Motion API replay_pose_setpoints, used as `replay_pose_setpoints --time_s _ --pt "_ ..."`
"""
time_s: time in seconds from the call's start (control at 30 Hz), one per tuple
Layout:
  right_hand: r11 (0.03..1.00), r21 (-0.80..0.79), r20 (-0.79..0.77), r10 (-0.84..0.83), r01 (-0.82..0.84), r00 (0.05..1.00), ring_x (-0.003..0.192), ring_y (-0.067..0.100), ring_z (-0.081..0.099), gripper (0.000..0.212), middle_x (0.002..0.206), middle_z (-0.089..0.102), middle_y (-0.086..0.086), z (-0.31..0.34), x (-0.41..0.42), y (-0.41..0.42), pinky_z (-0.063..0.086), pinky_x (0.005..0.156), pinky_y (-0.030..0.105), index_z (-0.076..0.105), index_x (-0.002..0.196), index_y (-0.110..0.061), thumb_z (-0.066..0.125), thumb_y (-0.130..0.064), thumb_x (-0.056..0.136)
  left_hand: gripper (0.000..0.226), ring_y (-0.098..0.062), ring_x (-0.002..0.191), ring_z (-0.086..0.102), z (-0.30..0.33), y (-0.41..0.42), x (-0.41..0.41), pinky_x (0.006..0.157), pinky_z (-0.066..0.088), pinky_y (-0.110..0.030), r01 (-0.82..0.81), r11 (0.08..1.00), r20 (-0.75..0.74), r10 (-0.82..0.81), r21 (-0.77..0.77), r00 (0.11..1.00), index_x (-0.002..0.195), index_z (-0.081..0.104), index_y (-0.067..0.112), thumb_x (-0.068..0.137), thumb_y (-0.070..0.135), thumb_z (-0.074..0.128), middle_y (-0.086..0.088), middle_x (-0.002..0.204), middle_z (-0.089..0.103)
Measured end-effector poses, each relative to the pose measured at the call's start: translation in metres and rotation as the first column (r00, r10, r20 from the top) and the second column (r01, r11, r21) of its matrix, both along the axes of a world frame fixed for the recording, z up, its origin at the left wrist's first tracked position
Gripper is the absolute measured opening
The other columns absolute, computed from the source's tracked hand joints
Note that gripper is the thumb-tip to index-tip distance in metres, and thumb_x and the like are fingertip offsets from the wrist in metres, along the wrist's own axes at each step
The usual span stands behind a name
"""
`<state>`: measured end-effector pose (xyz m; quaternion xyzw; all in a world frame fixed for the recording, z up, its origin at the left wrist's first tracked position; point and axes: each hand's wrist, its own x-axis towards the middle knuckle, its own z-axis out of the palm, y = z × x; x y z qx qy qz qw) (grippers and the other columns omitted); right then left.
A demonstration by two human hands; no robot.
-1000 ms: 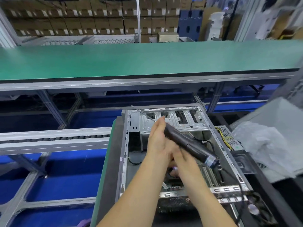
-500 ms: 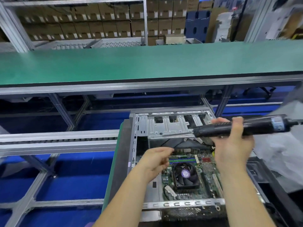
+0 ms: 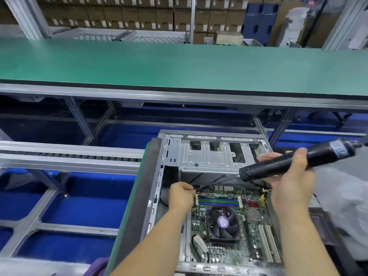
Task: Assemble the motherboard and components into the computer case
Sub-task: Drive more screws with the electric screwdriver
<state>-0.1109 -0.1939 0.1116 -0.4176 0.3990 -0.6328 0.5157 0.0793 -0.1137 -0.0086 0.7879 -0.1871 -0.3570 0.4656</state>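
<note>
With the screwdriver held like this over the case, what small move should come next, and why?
Probably tilt the screwdriver more upright, so its bit bears straight down at the motherboard's far-left corner. The right hand holds it almost level, and the left hand pinches near the bit's tip there, seemingly steadying it. Whether a screw is there cannot be seen.

I see a green table point(image 3: 179, 62), a black screwdriver point(image 3: 294, 162), a silver case point(image 3: 211, 154) — and a green motherboard point(image 3: 253, 232) with blue-and-green striped slots point(image 3: 218, 202), a purple-centred black fan point(image 3: 223, 224).
</note>
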Motion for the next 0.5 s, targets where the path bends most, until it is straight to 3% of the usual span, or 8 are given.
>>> replay_pose_setpoints --time_s 0.13,0.2,0.27,0.37,0.43,0.5 --pt "0.999 -0.04 -0.182 -0.033 0.026 0.983 0.077 0.027 0.076 0.043 0.09 0.079 0.002 -0.022 0.005 -0.004 0.063 0.067 0.035 0.056 0.096 -0.022 0.05 -0.063 0.086 0.025 -0.021 0.063 0.048 -0.015 -0.004 0.006 0.058 0.041 -0.023 0.051 0.987 0.164 -0.076 0.15 0.984 0.07 0.061 0.019 0.088 0.002 0.064 -0.003 0.068 0.056" --pt "0.996 -0.068 -0.272 -0.072 0.056 0.96 0.073 0.016 0.075 0.043 0.082 0.078 -0.006 -0.035 0.004 -0.001 0.06 0.066 0.028 0.068 0.087 -0.022 0.048 -0.061 0.087 0.027 -0.02 0.066 0.04 -0.023 -0.003 0.006 0.06 0.036 -0.026 0.016 0.981 0.204 -0.056 0.192 0.977 0.07 0.054 0.02 0.088 0.0 0.06 -0.003 0.069 0.047" --pt "0.99 -0.095 -0.347 -0.13 0.103 0.929 0.067 0.0 0.069 0.037 0.072 0.073 -0.021 -0.042 0.005 0.004 0.051 0.063 0.026 0.075 0.077 -0.034 0.047 -0.058 0.086 0.027 -0.018 0.068 0.04 -0.028 -0.004 0.004 0.06 0.037 -0.025 -0.012 0.979 0.207 -0.031 0.205 0.978 0.07 0.052 0.019 0.089 0.0 0.058 -0.002 0.072 0.047" --pt "0.978 -0.123 -0.378 -0.203 0.169 0.903 0.067 -0.006 0.066 0.023 0.068 0.068 -0.03 -0.043 0.008 0.008 0.048 0.062 0.027 0.069 0.077 -0.058 0.048 -0.053 0.084 0.027 -0.017 0.068 0.04 -0.031 -0.004 0.004 0.06 0.035 -0.023 -0.034 0.976 0.224 -0.015 0.217 0.974 0.07 0.052 0.018 0.091 0.0 0.055 -0.001 0.072 0.047" --pt "0.969 -0.142 -0.367 -0.241 0.202 0.898 0.073 0.008 0.071 0.021 0.073 0.074 -0.012 -0.046 0.005 0.007 0.056 0.071 0.041 0.069 0.082 -0.058 0.05 -0.049 0.086 0.025 -0.017 0.067 0.048 -0.031 -0.006 0.006 0.059 0.039 -0.02 -0.045 0.978 0.218 -0.001 0.205 0.976 0.072 0.057 0.017 0.092 0.003 0.056 0.001 0.07 0.053" --pt "0.963 -0.154 -0.318 -0.262 0.223 0.911 0.074 0.034 0.072 0.021 0.073 0.074 0.001 -0.051 0.0 0.005 0.059 0.078 0.053 0.07 0.086 -0.055 0.052 -0.044 0.088 0.019 -0.014 0.074 0.055 -0.029 -0.007 0.005 0.061 0.04 -0.02 -0.024 0.981 0.221 -0.019 0.191 0.975 0.08 0.057 0.018 0.094 0.005 0.057 0.006 0.074 0.056"
